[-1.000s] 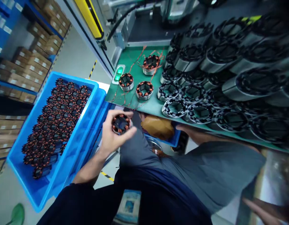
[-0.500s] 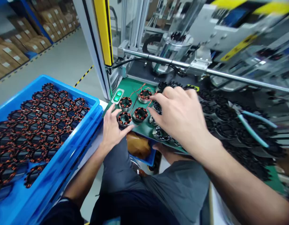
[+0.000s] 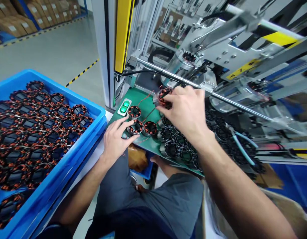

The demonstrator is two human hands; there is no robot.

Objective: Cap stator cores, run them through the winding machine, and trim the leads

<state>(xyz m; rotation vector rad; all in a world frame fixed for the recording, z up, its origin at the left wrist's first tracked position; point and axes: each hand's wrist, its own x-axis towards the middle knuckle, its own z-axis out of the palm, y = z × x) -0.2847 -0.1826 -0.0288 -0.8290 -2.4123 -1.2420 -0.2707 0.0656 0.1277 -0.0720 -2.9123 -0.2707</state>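
My right hand [image 3: 189, 114] grips a copper-wound motor stator [image 3: 159, 97] between thumb and fingers. That stator is tilted on its side above the back of the green work surface [image 3: 143, 96]. My left hand [image 3: 115, 137] curls round another wound stator [image 3: 135, 127] near the front left edge, thumb on the near side and fingers on the far side. Two more wound stators stand close by: one [image 3: 134, 112] behind it and one [image 3: 150, 128] to its right. Loose copper wire ends trail from them over the green surface.
At left stands a blue crate [image 3: 93, 121] with many wound stators. Unwound black stators [image 3: 172, 149] crowd the right of the surface, with blue-handled pliers [image 3: 244, 146] on top. A green-lit switch [image 3: 124, 107] sits at the left corner. Behind a metal rail [image 3: 173, 77] is machinery.
My right hand has lifted the back wound stator off the surface and tilted it. My left hand stays at the front stator. The view has shifted.
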